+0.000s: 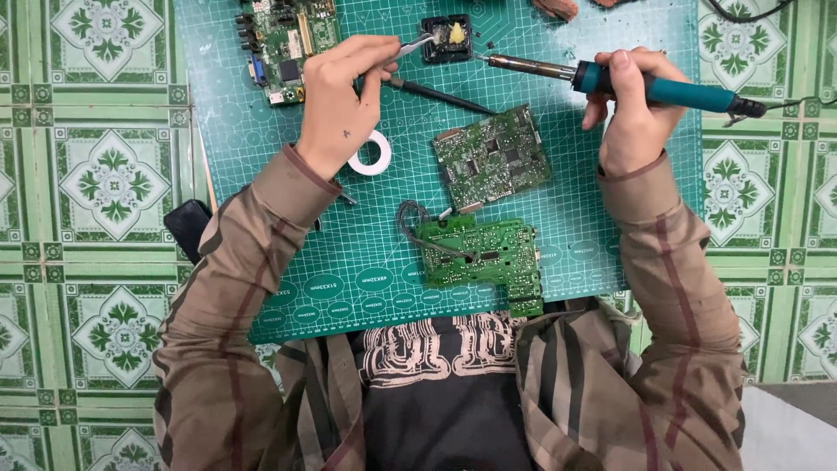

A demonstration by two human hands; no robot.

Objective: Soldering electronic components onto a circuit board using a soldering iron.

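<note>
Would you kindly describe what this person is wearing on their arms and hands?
Both arms are covered to the wrist by long, loose sleeves of olive-brown cloth with thin dark red stripes: left sleeve, right sleeve. The left hand and right hand are bare, without gloves. A small dark mark shows on the back of the left hand.

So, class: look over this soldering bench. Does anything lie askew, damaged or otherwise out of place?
Nothing looks spilled or broken. The middle circuit board lies tilted against the cutting mat grid, while the near board overhangs the mat's front edge with loose grey wires curling off its left side.
</note>
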